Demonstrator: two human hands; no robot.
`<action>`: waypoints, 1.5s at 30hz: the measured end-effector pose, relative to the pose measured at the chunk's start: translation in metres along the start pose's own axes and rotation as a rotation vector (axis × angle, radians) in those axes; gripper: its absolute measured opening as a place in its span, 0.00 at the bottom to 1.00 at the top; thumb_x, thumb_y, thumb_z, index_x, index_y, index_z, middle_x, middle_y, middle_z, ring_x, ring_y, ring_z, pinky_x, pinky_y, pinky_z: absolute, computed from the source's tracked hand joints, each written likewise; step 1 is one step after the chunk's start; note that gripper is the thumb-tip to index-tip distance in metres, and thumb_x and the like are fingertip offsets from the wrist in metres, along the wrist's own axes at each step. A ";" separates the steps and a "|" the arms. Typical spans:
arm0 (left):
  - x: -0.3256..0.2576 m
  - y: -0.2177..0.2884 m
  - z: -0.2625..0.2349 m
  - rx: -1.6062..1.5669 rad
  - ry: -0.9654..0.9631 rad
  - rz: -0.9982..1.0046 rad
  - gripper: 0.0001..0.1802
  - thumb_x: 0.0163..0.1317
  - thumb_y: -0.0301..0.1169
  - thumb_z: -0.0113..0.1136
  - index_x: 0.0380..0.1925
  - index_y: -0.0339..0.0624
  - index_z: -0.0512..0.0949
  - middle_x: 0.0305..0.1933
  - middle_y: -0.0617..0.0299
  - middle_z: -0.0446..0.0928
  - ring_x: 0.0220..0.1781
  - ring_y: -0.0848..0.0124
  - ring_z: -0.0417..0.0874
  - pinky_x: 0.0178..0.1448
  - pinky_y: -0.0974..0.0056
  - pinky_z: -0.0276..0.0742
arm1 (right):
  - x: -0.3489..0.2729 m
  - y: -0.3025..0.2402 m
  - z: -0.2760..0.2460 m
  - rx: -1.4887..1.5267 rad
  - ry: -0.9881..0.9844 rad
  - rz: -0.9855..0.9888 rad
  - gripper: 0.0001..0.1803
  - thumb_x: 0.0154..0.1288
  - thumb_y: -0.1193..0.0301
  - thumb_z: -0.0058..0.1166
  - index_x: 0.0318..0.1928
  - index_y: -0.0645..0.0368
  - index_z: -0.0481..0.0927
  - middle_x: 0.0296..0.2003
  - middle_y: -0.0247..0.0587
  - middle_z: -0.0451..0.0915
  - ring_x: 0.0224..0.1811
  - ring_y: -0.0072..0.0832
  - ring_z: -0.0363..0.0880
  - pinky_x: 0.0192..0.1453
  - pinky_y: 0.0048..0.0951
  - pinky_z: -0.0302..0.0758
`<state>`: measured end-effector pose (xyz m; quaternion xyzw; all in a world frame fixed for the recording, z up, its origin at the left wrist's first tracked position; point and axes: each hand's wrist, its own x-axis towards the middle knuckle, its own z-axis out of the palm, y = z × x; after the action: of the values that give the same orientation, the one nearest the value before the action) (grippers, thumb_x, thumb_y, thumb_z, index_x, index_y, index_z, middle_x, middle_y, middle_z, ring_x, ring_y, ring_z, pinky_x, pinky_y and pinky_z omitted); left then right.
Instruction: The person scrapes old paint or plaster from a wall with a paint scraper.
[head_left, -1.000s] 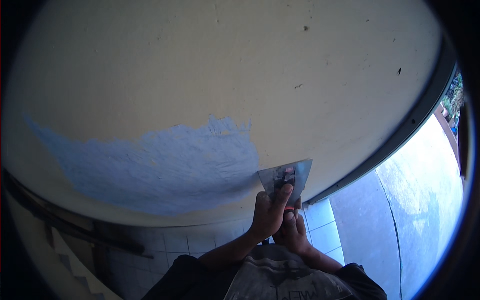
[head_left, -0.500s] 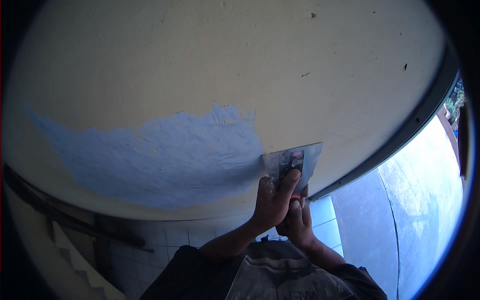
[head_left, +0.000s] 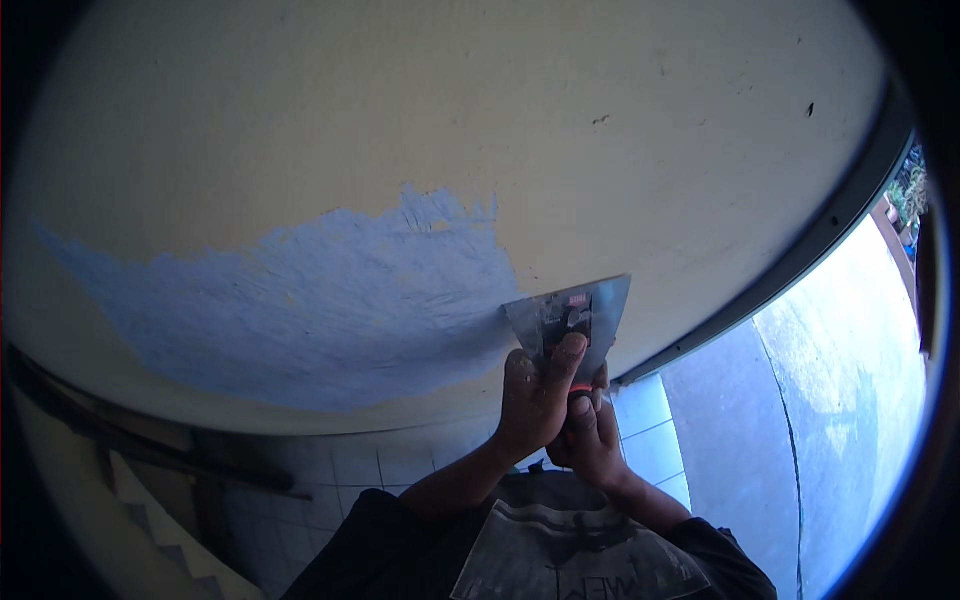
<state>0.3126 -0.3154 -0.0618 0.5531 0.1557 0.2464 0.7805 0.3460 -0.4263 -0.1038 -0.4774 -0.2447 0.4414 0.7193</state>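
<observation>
A wide scraper point(head_left: 607, 318) with a flared metal blade stands in front of the cream wall point(head_left: 400, 110). Both hands grip it. My left hand point(head_left: 535, 400) is closed on it nearer the blade, its thumb lying up along the dark middle part. Lower down, my right hand point(head_left: 592, 440) wraps round the dark handle, just under a red band. The blade's left corner is at the right edge of a bluish-white bare patch point(head_left: 300, 310) with ragged borders. Whether the blade's edge touches the wall I cannot tell.
Small chips mark the upper wall. A dark metal edge point(head_left: 740, 288) curves along the wall's right side, with bright concrete floor point(head_left: 820, 420) beyond. Below lie pale tiles point(head_left: 645, 405), and at lower left a dark bar point(head_left: 150, 440) and a stepped edge point(head_left: 165, 530).
The patch, the scraper and both hands appear slightly farther left, as the view has shifted. The scraper stays beside the patch's right edge, and both hands keep their grip.
</observation>
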 end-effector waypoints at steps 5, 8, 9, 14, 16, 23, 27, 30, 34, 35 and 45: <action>0.004 -0.018 -0.007 0.010 -0.012 0.002 0.21 0.70 0.41 0.47 0.39 0.29 0.78 0.23 0.57 0.77 0.20 0.74 0.76 0.25 0.70 0.72 | 0.003 0.014 -0.006 0.007 0.053 -0.018 0.22 0.75 0.54 0.33 0.32 0.58 0.69 0.18 0.31 0.69 0.18 0.18 0.67 0.22 0.20 0.60; 0.002 0.016 0.005 -0.012 -0.056 0.041 0.20 0.69 0.40 0.50 0.27 0.34 0.77 0.21 0.60 0.79 0.22 0.75 0.79 0.29 0.70 0.73 | -0.005 -0.006 0.004 0.019 0.022 -0.028 0.23 0.75 0.53 0.32 0.31 0.57 0.69 0.17 0.30 0.68 0.16 0.18 0.66 0.20 0.20 0.60; 0.001 0.012 0.004 -0.008 -0.059 0.054 0.20 0.69 0.40 0.50 0.27 0.34 0.77 0.21 0.60 0.79 0.22 0.75 0.79 0.29 0.70 0.73 | -0.002 -0.010 0.003 0.028 -0.007 -0.059 0.23 0.75 0.53 0.32 0.31 0.57 0.69 0.16 0.30 0.67 0.16 0.18 0.66 0.20 0.20 0.60; 0.012 -0.005 0.001 0.023 -0.014 0.013 0.21 0.69 0.41 0.50 0.25 0.34 0.78 0.20 0.61 0.78 0.21 0.75 0.79 0.28 0.71 0.72 | 0.002 0.001 -0.001 0.045 0.090 0.045 0.24 0.75 0.52 0.31 0.30 0.57 0.67 0.16 0.31 0.67 0.16 0.18 0.66 0.20 0.22 0.62; 0.003 0.003 0.003 0.048 -0.003 0.018 0.21 0.69 0.41 0.50 0.25 0.34 0.78 0.20 0.61 0.78 0.21 0.75 0.78 0.28 0.71 0.72 | -0.001 -0.012 0.004 0.054 0.004 0.000 0.24 0.75 0.52 0.31 0.30 0.57 0.67 0.16 0.31 0.67 0.16 0.18 0.66 0.20 0.22 0.63; 0.012 0.002 0.003 0.043 -0.022 0.001 0.20 0.69 0.40 0.51 0.26 0.33 0.78 0.21 0.60 0.79 0.22 0.75 0.80 0.28 0.71 0.73 | 0.005 -0.004 0.000 0.047 -0.001 -0.040 0.25 0.72 0.47 0.32 0.36 0.56 0.66 0.15 0.30 0.65 0.11 0.18 0.63 0.14 0.19 0.58; 0.010 0.000 0.004 0.115 -0.013 0.035 0.19 0.69 0.39 0.51 0.27 0.33 0.77 0.21 0.60 0.79 0.22 0.75 0.79 0.27 0.70 0.73 | -0.003 -0.009 0.002 0.095 0.017 0.028 0.24 0.73 0.47 0.32 0.36 0.56 0.66 0.14 0.30 0.64 0.11 0.18 0.63 0.14 0.19 0.57; 0.005 0.003 0.011 0.028 -0.023 0.051 0.19 0.69 0.40 0.51 0.27 0.33 0.77 0.20 0.60 0.78 0.21 0.75 0.79 0.26 0.70 0.72 | -0.004 -0.011 0.002 0.028 -0.013 -0.065 0.23 0.73 0.48 0.32 0.35 0.56 0.66 0.15 0.29 0.65 0.11 0.18 0.62 0.14 0.19 0.57; 0.014 0.010 0.011 -0.016 -0.041 0.035 0.20 0.69 0.40 0.51 0.28 0.33 0.77 0.20 0.60 0.78 0.20 0.75 0.78 0.26 0.70 0.72 | 0.004 -0.019 0.007 0.014 0.041 -0.059 0.23 0.74 0.49 0.31 0.34 0.56 0.66 0.15 0.29 0.66 0.11 0.17 0.62 0.14 0.19 0.57; 0.020 0.017 0.013 0.003 -0.067 0.078 0.19 0.69 0.41 0.50 0.34 0.32 0.77 0.21 0.59 0.77 0.20 0.75 0.77 0.24 0.71 0.72 | 0.008 -0.025 0.009 0.027 0.056 -0.057 0.24 0.74 0.49 0.31 0.34 0.56 0.67 0.15 0.29 0.66 0.11 0.17 0.62 0.14 0.19 0.57; 0.016 0.022 0.018 -0.013 -0.093 0.083 0.19 0.69 0.40 0.49 0.41 0.31 0.76 0.22 0.59 0.76 0.20 0.75 0.76 0.23 0.71 0.72 | -0.001 -0.031 0.004 0.040 0.006 -0.042 0.25 0.73 0.48 0.33 0.34 0.57 0.68 0.16 0.30 0.66 0.11 0.17 0.63 0.14 0.19 0.58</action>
<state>0.3305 -0.3149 -0.0347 0.5649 0.0947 0.2537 0.7795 0.3546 -0.4303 -0.0739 -0.4589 -0.2438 0.4297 0.7384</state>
